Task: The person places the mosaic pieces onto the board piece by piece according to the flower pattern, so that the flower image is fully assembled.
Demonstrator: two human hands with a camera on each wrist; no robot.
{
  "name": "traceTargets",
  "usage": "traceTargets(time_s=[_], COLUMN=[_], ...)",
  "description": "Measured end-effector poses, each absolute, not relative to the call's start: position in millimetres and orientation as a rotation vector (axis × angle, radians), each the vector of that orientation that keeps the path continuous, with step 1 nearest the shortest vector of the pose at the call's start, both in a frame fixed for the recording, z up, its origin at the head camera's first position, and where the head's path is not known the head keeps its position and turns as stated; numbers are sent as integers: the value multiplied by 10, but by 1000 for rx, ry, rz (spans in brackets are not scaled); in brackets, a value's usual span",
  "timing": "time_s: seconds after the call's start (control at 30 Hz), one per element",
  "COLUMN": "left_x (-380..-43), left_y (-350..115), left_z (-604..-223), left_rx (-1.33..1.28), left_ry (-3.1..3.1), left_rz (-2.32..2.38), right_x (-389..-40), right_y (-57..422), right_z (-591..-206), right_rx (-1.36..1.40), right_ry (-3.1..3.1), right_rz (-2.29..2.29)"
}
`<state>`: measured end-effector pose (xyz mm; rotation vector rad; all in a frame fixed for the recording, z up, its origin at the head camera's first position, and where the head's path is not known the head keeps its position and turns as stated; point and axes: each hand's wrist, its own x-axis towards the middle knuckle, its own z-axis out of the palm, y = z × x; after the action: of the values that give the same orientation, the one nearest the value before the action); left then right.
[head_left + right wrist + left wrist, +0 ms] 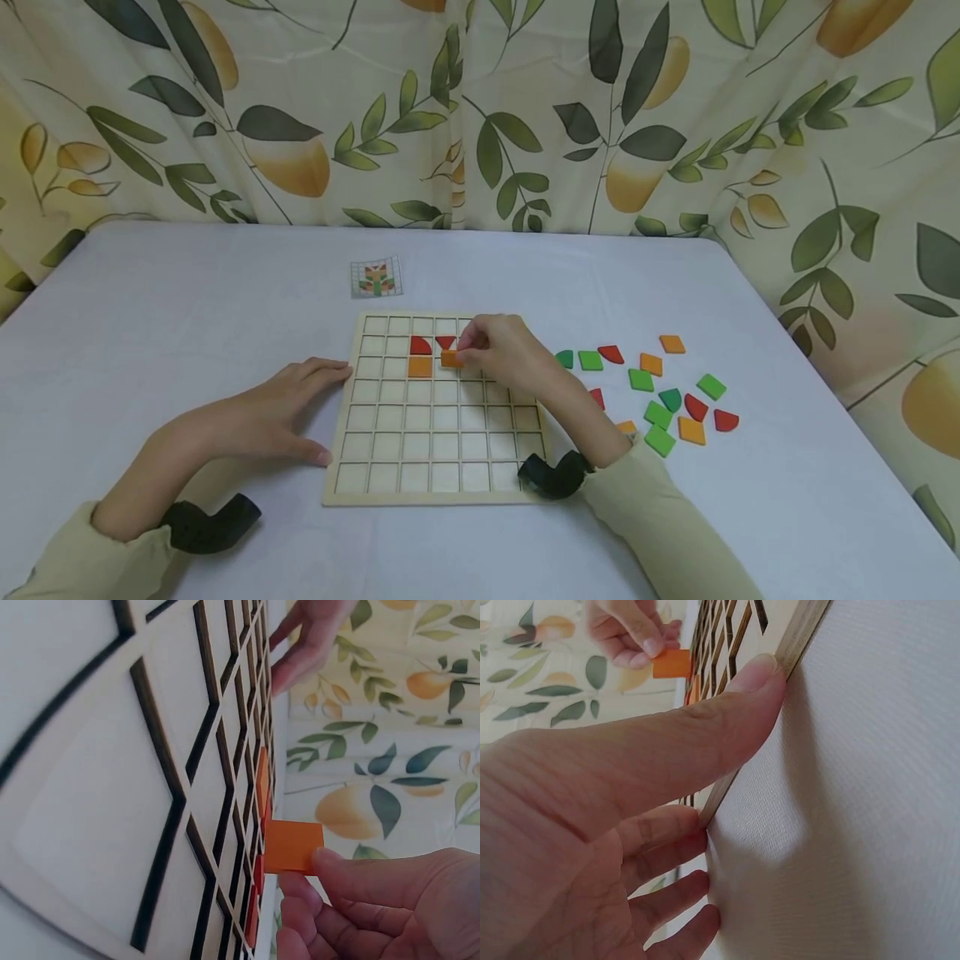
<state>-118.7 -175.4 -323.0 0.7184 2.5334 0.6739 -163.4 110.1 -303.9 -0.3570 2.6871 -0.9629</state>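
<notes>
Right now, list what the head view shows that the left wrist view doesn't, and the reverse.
Only the head view shows the picture card beyond the grid board and the loose tiles to its right. Only the left wrist view shows the palm side of the left hand. Both show the board, the right hand pinching an orange tile, and the patterned curtain.

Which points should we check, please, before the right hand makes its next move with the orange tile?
1. Orange tile held securely: ok, pinched by the right hand.
2. Board contacted at its left edge: ok, the left hand touches it there.
3. Orange tile lying flat in a cell: not ok, it is held upright.
4. Pattern card uncovered: ok, it lies beyond the board.
5. Card's exact cell matches: cannot tell, the print is too small.
</notes>
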Motion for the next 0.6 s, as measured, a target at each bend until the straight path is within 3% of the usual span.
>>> traceTargets(time_s=[0.6], left_x=[-1195], left_y=[-1756], left_z=[-3242], left_rx=[744], left_ry=[2537], left_rz=[682], right_x=[-1584], right_y=[1074], right_z=[-3064], right_rx=[-447], right_ry=[2692], right_rz=[-942])
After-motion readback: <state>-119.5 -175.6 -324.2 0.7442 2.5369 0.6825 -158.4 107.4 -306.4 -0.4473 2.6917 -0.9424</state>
